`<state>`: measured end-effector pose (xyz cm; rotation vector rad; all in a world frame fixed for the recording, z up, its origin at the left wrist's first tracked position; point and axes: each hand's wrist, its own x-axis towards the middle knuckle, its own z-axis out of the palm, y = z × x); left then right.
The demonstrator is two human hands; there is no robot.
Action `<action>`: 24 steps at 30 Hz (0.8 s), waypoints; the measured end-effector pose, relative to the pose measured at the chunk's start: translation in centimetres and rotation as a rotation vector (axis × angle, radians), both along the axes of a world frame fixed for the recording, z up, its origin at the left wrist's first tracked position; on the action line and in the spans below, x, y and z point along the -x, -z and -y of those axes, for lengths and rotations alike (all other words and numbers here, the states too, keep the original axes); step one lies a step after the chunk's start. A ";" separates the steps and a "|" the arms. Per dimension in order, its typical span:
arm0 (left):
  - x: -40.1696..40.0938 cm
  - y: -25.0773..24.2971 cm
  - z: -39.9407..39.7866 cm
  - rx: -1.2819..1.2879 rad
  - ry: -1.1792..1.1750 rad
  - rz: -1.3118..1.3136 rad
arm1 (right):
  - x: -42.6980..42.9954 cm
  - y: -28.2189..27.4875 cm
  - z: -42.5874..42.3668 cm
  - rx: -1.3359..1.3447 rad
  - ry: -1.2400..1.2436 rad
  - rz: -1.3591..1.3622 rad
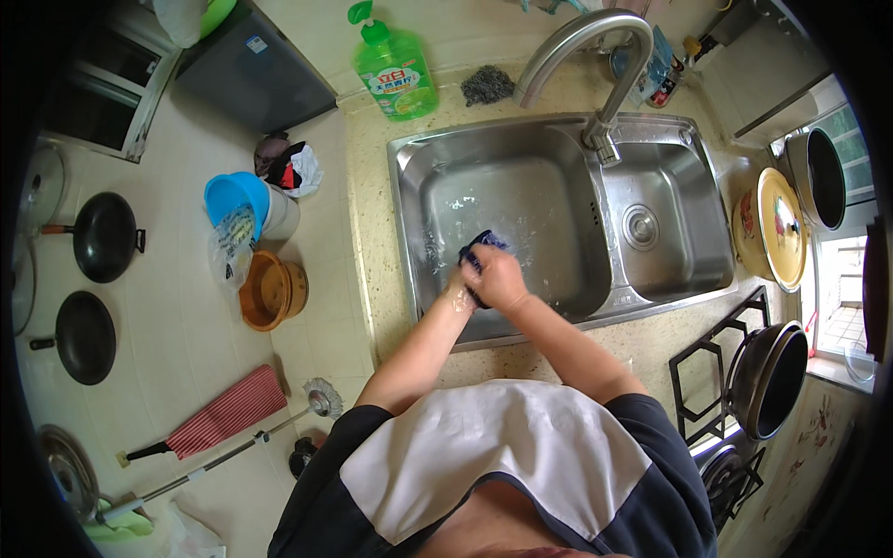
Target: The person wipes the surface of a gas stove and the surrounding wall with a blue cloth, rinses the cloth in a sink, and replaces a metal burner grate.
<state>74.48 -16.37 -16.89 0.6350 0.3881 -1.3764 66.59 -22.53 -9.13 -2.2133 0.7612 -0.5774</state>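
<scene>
Both of my hands are together over the large left basin of a stainless steel sink, low and near its front-left side. A bunched, wet dark blue cloth is gripped between them. My right hand is closed over the cloth and slightly blurred. Behind it, my left hand presses against the same cloth, its fingers mostly hidden. White suds float on shallow water in the basin around the hands. Above the divider stands a curved metal faucet, and no stream shows from it.
A green dish soap bottle and a steel wool scourer stand behind the sink. A yellow lidded pot is to the right, near a stove grate and a dark pot. On the left are a blue bucket and an orange-brown tub.
</scene>
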 end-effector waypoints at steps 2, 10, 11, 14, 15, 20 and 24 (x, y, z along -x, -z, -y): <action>0.4 -2.6 0.6 -0.228 0.153 0.267 | 0.3 1.9 2.1 0.117 0.114 -0.128; -2.5 -3.1 -1.2 -0.459 0.214 0.327 | 4.0 7.0 9.4 -0.148 0.361 -0.429; -2.8 -2.2 -0.9 -0.471 0.268 0.276 | 4.0 8.1 8.9 -0.321 0.367 -0.375; -1.5 -1.1 0.5 -0.261 0.386 0.117 | 2.4 7.9 6.4 -0.374 0.121 -0.386; -0.4 -1.5 1.4 -0.225 0.383 0.047 | 2.3 8.3 5.8 -0.379 0.064 -0.346; -1.5 0.5 0.4 -0.130 0.222 0.147 | 0.1 -1.2 -0.2 -0.486 -0.039 0.010; -1.9 0.7 0.2 0.061 0.226 0.101 | -0.4 -4.4 -2.6 -0.183 -0.163 -0.004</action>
